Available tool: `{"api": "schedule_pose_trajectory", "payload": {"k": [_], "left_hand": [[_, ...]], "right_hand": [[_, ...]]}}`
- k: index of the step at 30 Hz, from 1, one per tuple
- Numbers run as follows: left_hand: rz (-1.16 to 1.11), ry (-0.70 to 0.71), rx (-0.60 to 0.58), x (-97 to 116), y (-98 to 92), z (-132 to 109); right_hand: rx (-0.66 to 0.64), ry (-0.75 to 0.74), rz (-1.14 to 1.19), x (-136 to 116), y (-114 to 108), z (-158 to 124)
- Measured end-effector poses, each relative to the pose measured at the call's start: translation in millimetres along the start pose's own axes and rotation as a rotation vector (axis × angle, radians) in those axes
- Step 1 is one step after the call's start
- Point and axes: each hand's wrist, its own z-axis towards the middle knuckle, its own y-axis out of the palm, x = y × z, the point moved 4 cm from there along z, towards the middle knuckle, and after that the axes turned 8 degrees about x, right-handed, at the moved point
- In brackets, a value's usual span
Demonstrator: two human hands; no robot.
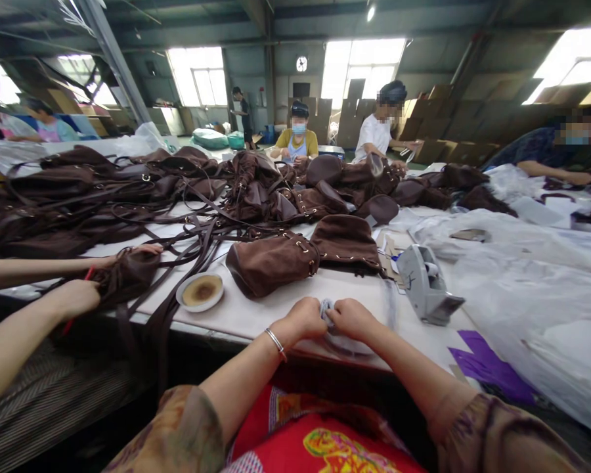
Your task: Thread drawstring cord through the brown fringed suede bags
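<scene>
Red apron [270, 453] below, pale wad [327, 307] gripped above

Nearest the head camera, the apron, printed with yellow figures, spreads between two patterned sleeves [192, 420]. Beyond it, the left hand [303, 318] and the right hand [352, 318] are close together, fingers curled tight on the pale wad between them, at the front edge of the white table [241, 318]. The fingers cover much of the wad, so what it is cannot be told. A silvery bracelet [274, 341] circles the left wrist [286, 332].

Left of the hands, a white dish [201, 307] holds something brownish. Beyond the hands, a brown bag [276, 259] lies on its side against a second brown bag [347, 243]. To the right stands a grey tape dispenser [426, 286], with a purple sheet [495, 368] nearer the camera and clear plastic [532, 263] spread farther right. At far left, a co-worker's hands [81, 295] grip a dark bag [132, 272]. Across the table, a person in a yellow top [311, 141] is behind heaped brown bags [79, 190].
</scene>
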Motion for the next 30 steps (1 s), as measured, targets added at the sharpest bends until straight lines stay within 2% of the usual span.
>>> {"api": "schedule_pose_trajectory", "payload": {"k": [5, 9, 13, 16, 20, 23, 25, 30], "left_hand": [[0.003, 0.051, 0.044, 1.3, -4.5, 0.1], [-0.049, 0.056, 0.031, -0.2, -3.5, 1.5], [0.067, 0.03, 0.09, -3.2, -0.7, 6.6], [0.149, 0.075, 0.115, -1.6, -0.1, 10.0], [0.156, 0.183, 0.101, 3.4, -3.8, 12.3], [0.104, 0.257, 0.053, 5.5, -5.1, 13.6], [0.092, 0.225, 0.052, 3.2, -5.6, 14.7], [0.115, -0.01, 0.09, -5.1, -7.9, 11.4]], "right_hand": [[-0.054, -0.084, 0.08, 10.6, 1.9, 0.9], [-0.001, -0.066, 0.114, 10.6, 7.9, -1.9], [0.038, -0.076, 0.138, 5.3, 13.3, -3.1], [0.077, -0.102, 0.127, 4.8, 5.8, -6.2], [0.178, -0.131, 0.047, 6.6, -15.2, -11.8], [0.114, -0.201, -0.069, 2.3, -19.1, -12.7], [0.081, -0.191, -0.114, -0.2, -17.4, -11.4], [0.12, -0.095, -0.129, -2.2, -10.2, -8.3]]}}
